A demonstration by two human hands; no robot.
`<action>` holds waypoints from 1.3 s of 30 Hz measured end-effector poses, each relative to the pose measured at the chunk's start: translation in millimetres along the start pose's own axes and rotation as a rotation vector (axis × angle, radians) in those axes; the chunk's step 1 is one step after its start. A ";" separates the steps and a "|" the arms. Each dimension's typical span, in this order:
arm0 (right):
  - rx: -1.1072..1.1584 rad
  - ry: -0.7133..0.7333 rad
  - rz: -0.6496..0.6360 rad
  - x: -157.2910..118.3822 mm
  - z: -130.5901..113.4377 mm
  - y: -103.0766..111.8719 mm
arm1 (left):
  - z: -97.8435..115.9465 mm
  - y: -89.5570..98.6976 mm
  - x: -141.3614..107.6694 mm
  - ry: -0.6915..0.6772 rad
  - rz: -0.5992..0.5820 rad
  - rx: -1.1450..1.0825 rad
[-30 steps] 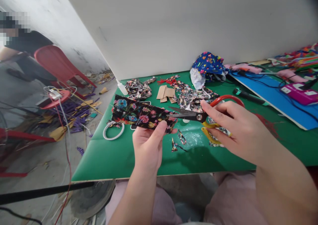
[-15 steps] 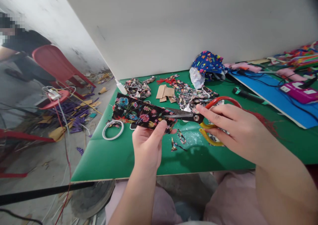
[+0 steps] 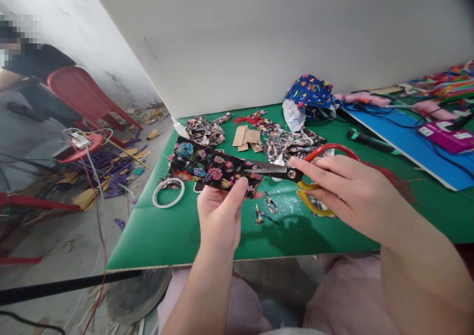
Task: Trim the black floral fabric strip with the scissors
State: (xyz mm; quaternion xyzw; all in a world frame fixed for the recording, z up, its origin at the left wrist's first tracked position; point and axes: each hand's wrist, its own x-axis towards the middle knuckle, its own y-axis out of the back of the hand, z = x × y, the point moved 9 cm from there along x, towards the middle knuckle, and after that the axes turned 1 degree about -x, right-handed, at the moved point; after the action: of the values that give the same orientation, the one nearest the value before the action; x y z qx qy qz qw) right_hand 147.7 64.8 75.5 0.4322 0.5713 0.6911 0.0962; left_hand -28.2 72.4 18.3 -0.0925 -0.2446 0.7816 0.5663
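Floral cloth (image 3: 198,161), near frame centre: likely light, limp (best held by an edge); your left hand (image 3: 221,219) pinches its lower right, your right hand (image 3: 355,192) grips scissors (image 3: 272,170).

A stained wall (image 3: 81,31) backs a red chair (image 3: 76,89).
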 end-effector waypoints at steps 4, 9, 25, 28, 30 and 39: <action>-0.005 -0.006 -0.010 -1.0 0.5 -1.0 | 0.5 -1.5 -0.4 0.002 -0.013 -0.013; -0.003 -0.017 -0.007 -1.1 1.3 -1.6 | -0.4 -1.4 -0.8 0.012 -0.010 -0.010; -0.063 -0.005 0.045 -1.6 1.6 3.8 | -3.5 -1.2 0.1 0.038 -0.014 -0.023; -0.041 -0.024 0.038 -1.9 4.7 2.6 | -5.4 -1.1 0.0 0.055 -0.017 -0.031; -0.003 -0.067 0.030 -1.4 9.4 2.0 | -5.9 -0.9 0.0 0.062 -0.026 -0.037; 0.047 -0.190 0.045 -2.5 23.0 -0.7 | -10.2 -1.4 2.0 0.092 -0.025 -0.076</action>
State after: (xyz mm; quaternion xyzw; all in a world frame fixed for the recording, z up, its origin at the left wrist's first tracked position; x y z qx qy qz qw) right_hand 165.2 79.8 73.0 0.5104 0.5658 0.6355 0.1244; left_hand -23.4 77.5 10.5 -0.1469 -0.2489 0.7595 0.5828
